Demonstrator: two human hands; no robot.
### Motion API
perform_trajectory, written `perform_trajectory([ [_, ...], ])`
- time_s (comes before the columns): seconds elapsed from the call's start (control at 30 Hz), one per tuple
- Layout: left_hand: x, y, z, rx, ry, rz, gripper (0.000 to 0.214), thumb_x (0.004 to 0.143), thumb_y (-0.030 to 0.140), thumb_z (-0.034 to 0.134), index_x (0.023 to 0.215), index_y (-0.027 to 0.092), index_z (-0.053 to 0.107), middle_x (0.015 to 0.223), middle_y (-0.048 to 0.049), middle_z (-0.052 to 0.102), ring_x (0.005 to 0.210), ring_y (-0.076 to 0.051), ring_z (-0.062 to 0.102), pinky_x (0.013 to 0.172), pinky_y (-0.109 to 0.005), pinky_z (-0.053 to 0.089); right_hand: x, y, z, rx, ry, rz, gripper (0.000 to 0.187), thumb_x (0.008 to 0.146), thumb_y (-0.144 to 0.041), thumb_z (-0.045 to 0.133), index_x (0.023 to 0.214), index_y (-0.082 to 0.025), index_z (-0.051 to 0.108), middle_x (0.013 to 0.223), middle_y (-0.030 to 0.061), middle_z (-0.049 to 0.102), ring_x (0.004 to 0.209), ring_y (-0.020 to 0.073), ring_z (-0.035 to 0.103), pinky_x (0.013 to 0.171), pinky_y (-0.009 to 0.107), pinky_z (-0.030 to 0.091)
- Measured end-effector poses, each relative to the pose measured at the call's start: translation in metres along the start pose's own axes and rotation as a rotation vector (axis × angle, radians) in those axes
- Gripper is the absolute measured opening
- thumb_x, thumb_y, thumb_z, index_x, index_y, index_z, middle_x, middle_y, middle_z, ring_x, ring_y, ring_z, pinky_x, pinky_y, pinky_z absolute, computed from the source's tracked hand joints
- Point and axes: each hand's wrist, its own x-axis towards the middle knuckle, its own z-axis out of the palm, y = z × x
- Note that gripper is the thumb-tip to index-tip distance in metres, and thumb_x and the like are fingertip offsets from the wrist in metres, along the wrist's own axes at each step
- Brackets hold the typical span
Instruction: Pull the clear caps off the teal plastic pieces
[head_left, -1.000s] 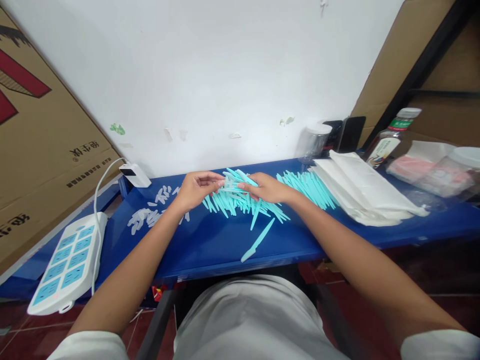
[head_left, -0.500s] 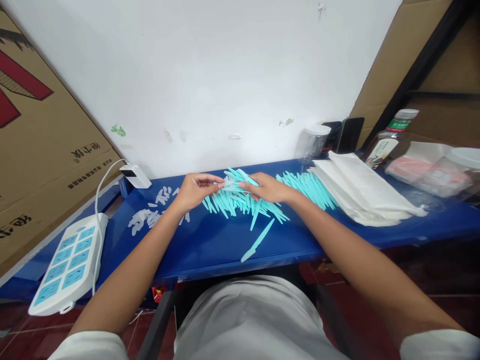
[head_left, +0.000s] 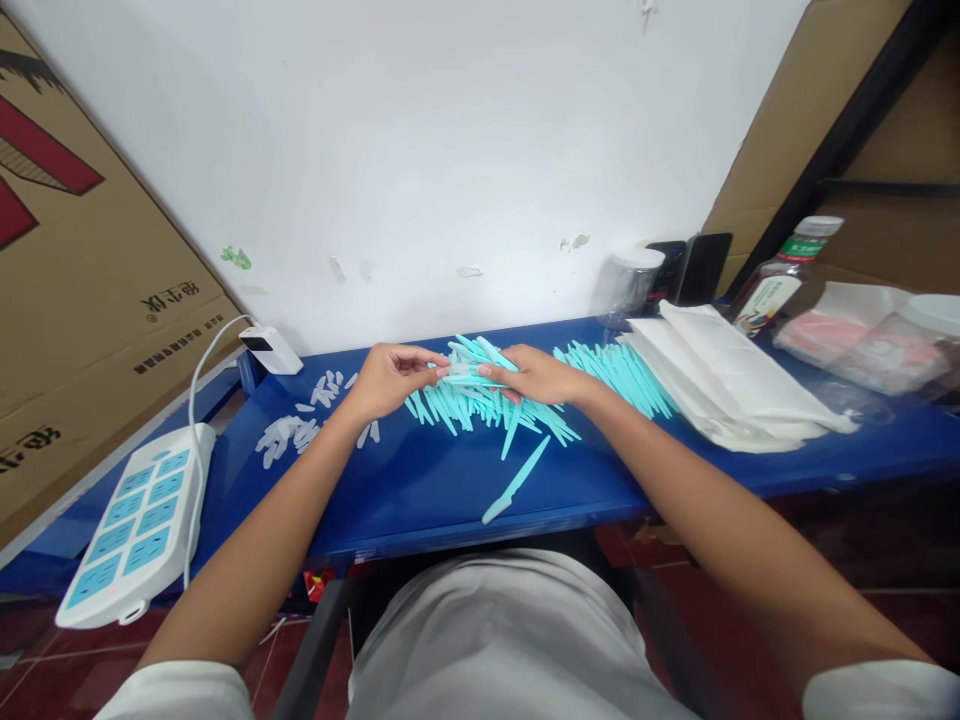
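Observation:
My right hand (head_left: 536, 375) is closed round a small bunch of turquoise eyebrow razors (head_left: 480, 350), their ends fanning out to the left. Thumb and fingers of my left hand (head_left: 397, 378) pinch a small translucent blade cap (head_left: 450, 372) at the tips of that bunch. Beneath both hands lies a loose pile of the same razors (head_left: 457, 408). A single razor (head_left: 516, 482) rests nearer the table's front edge. Left of my left hand, translucent caps (head_left: 300, 432) are scattered on the blue table (head_left: 420, 500). My fingers partly hide the held cap.
More razors (head_left: 619, 378) lie in a row on the right, beside white plastic bags (head_left: 727, 370). A power strip (head_left: 139, 530) and a white plug-in device (head_left: 271, 350) sit on the left. Jars (head_left: 634, 285) and a bottle (head_left: 787, 280) stand at the back right.
Both hands stay nearly in place over the pile, with only slight finger movement at the cap. The camera view has shifted very slightly.

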Motion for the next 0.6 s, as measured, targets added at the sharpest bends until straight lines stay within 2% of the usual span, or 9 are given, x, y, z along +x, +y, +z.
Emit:
perform_trajectory([
  [0.27,-0.0003,0.0033,-0.002,0.026,0.059,0.037,0.039,0.077,0.046,0.086,0.096,0.012,0.084,0.079,-0.0099,0.078,0.07,-0.02,0.071,0.064,-0.029,0.054,0.0001,0.0,0.0001,-0.002,-0.019,-0.019,0.058,0.102,-0.066,0.045,0.069,-0.018,0.053,0.055,-0.0012,0.058,0.049,0.0119,0.049,0.057,0.027,0.039],
  [0.47,-0.0009,0.0043,-0.0033,0.144,-0.012,0.066,0.034,0.081,0.045,0.082,0.098,0.016,0.085,0.095,-0.0118,0.081,0.082,-0.024,0.074,0.07,-0.031,0.057,-0.0015,-0.0021,-0.0008,0.016,-0.034,-0.009,0.058,0.101,-0.066,0.047,0.068,-0.019,0.053,0.055,-0.0015,0.057,0.047,0.0116,0.047,0.056,0.027,0.039],
  [0.6,-0.0023,0.0075,-0.0004,0.114,-0.016,0.079,0.036,0.08,0.047,0.084,0.099,0.016,0.084,0.095,-0.012,0.081,0.084,-0.025,0.075,0.073,-0.032,0.059,-0.0016,-0.0037,0.0002,0.015,-0.066,-0.008,0.06,0.1,-0.068,0.047,0.066,-0.018,0.053,0.055,-0.0007,0.058,0.049,0.012,0.049,0.056,0.027,0.039],
])
